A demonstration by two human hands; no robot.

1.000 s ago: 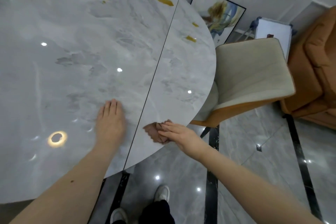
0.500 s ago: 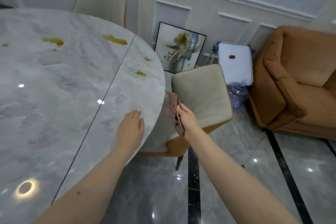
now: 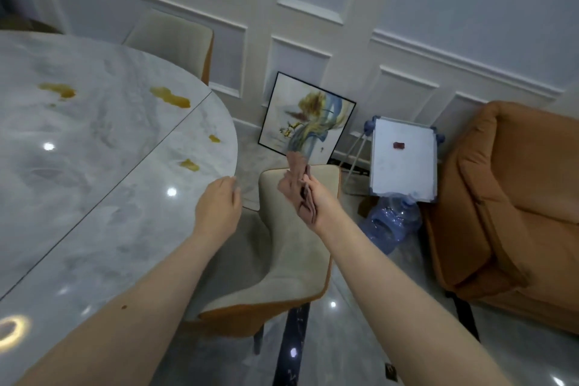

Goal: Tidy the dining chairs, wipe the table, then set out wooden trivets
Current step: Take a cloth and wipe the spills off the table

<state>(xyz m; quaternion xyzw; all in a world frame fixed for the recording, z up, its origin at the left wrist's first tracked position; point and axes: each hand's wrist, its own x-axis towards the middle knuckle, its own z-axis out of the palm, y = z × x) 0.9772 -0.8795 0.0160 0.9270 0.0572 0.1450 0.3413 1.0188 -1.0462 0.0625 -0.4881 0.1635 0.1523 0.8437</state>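
The grey marble table fills the left, with several yellow-brown spills on its far part. My right hand grips a brown cloth in the air, above the back of a cream dining chair tucked at the table's right edge. At the table's rim, just left of that chair's back, my left hand hovers with its fingers relaxed and holds nothing. A second cream chair stands at the far side of the table.
A framed painting leans on the panelled wall. To its right stands a white board with a blue water jug below it. An orange armchair fills the right. Grey tiled floor lies beneath.
My right hand lifted the cloth off the table edge and carried it up over the chair back. My left hand slid right along the table to its rim. The view rose toward the wall.
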